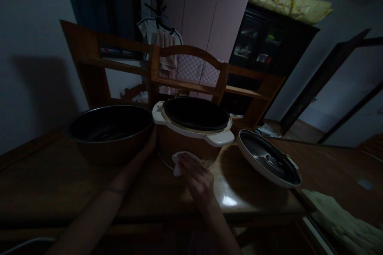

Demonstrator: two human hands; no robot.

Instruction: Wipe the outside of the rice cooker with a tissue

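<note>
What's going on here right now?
A person's right hand holds a white cloth or tissue against the lower front of a pot with white handles. The left hand is at the pot's left side, its fingers mostly hidden. The pot is uncovered on the wooden table, between a large dark bowl on the left and a round lid on the right.

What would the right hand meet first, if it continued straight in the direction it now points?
First, the round brown pot with white handles. The right hand holds a crumpled white wipe at the pot's front wall, seemingly touching, though depth is unclear.
</note>
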